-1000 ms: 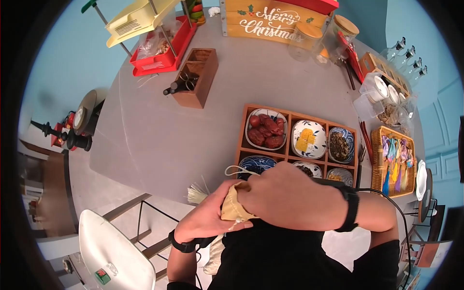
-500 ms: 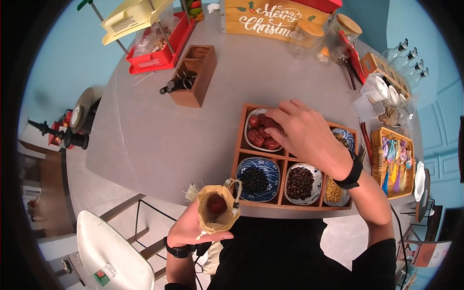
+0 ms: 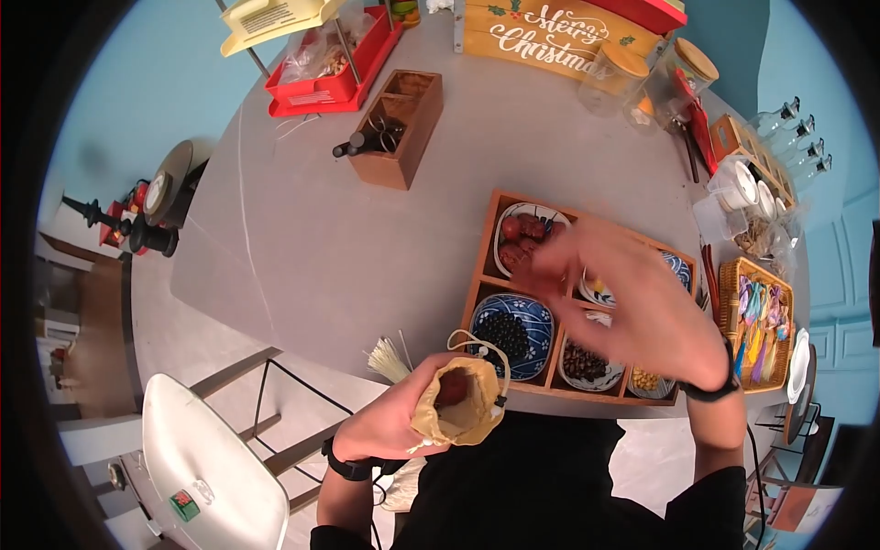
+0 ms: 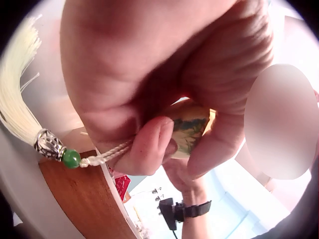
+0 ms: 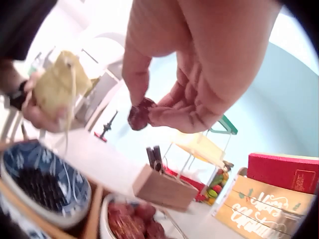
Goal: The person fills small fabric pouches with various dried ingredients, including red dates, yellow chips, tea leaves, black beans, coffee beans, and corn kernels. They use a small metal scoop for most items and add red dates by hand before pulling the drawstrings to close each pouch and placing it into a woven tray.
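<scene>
My left hand (image 3: pixel 390 426) grips a yellow drawstring pouch (image 3: pixel 478 420), its mouth facing up. Inside the pouch shows something dark red. From the pouch hangs a pale tassel (image 4: pixel 17 99) on a cord with a green bead (image 4: pixel 71 158). Thumb and fingertips of my right hand (image 3: pixel 642 298) pinch a red date (image 5: pixel 139 115), raised above the tray; that hand is blurred in the head view. More red dates (image 5: pixel 130 220) fill a bowl at the tray's far left corner. Nearer the pouch, a blue patterned bowl (image 3: pixel 543 353) holds black beans (image 3: pixel 502 337).
The compartmented wooden tray (image 3: pixel 559 397) holds several bowls, partly covered by the right hand. A wooden caddy (image 3: pixel 394 165) stands beyond it, a wicker basket (image 3: pixel 729 321) of tasselled pouches to its right. Glass jars (image 3: pixel 610 78) stand at the back.
From inside the pouch's mouth, my right hand went to the date bowl and now comes back toward the pouch with a date. The left hand still holds the pouch, its mouth now uncovered.
</scene>
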### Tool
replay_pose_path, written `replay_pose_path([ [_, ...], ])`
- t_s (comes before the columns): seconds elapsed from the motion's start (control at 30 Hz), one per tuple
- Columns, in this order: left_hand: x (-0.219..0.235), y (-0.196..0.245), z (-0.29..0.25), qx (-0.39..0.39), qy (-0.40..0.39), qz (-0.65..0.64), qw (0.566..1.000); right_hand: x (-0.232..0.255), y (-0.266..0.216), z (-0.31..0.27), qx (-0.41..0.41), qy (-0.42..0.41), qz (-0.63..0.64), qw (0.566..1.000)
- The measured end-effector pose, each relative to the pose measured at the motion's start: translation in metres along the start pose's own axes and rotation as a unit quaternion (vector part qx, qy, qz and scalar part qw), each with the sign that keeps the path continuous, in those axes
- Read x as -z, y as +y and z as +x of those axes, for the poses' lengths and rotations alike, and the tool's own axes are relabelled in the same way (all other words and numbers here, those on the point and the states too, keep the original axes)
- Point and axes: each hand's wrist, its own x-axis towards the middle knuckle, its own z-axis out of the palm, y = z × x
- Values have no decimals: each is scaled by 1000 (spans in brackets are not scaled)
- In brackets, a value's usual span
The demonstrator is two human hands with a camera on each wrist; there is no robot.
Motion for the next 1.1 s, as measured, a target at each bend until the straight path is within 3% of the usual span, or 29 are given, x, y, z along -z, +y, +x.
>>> replay_pose_path([
  [0.07, 0, 9, 3, 1, -6, 35, 999, 1, -21, -9, 87, -108, 65, 988],
  [0.1, 0, 12, 5, 1, -15, 72, 997, -8, -24, -12, 160, -114, 34, 980],
  [0.13, -2, 13, 7, 1, -20, 73, 997, -15, -25, -12, 156, -110, 32, 981],
  [0.2, -6, 14, 9, -6, -18, 118, 993, -29, -24, -12, 178, -225, 41, 957],
  [0.3, -10, 10, 9, 29, -28, 113, 993, -42, -18, -12, 203, -186, -58, 960],
  [0.43, -14, 16, 9, 59, -30, 139, 988, -48, -18, -13, 208, -154, -100, 961],
  [0.57, -15, 11, 13, 12, -64, 189, 980, -52, -17, -14, 188, -155, -60, 968],
  [0.67, -18, 10, 8, 67, -27, 128, 989, -61, -9, -15, 183, -177, -25, 967],
  [0.73, -16, 3, 8, 10, 5, 165, 986, -65, -8, -16, 178, -202, -31, 963],
  [0.8, -18, 11, 10, 37, 12, 161, 986, -70, -11, -21, 200, -149, -110, 962],
  [0.9, -22, 14, 8, 69, 44, 174, 981, -67, -18, -21, 183, -135, -158, 961],
  [1.03, -22, 8, 5, 56, 76, 158, 983, -60, -18, -19, 192, -175, -122, 958],
  [1.07, -21, 4, 2, 56, 76, 158, 983, -56, -14, -20, 189, -129, -69, 971],
  [1.1, -20, -2, -4, 43, 100, 65, 992, -50, -9, -19, 185, -84, -15, 979],
])
